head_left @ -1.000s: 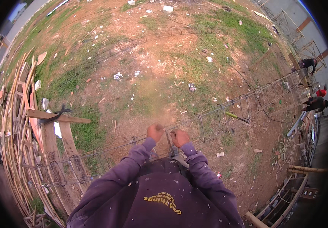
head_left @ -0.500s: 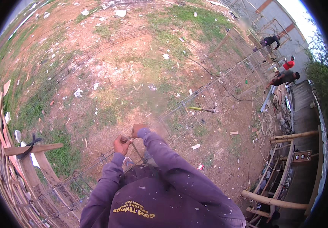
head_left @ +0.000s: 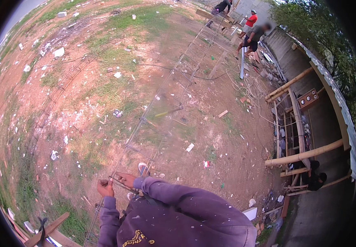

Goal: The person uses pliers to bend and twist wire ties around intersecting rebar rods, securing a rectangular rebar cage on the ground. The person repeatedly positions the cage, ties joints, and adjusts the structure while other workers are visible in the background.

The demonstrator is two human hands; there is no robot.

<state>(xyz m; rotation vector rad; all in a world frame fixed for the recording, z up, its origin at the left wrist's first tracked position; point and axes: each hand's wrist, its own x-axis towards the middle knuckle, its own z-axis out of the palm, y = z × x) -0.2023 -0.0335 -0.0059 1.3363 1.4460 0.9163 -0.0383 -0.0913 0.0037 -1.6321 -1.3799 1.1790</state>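
A long rebar cage [head_left: 129, 145], made of thin steel bars with bent stirrups, runs from beside me at the lower left toward the far top. My left hand [head_left: 105, 187] is closed with its fingertips pinched at one of the cage's long bars. Right beside it, my right hand [head_left: 126, 179] reaches across from the right, its fingers closed at the same part of the cage. Any small piece between the fingers is too small to make out. A hammer with a yellow-green handle [head_left: 167, 112] lies by the cage farther ahead.
Wooden boards [head_left: 52, 232] with a dark strip tied on stand at lower left. A second rebar cage [head_left: 48, 109] lies on the grass. Several people [head_left: 254, 38] are beyond. Coiled rope [head_left: 248, 84], a bamboo frame [head_left: 303, 157] and a speaker box [head_left: 309, 99] are on the right.
My view has turned rightward, so the people and the bamboo frame sit farther left in the picture. My hands have moved down and left, and now meet at the cage's bar.
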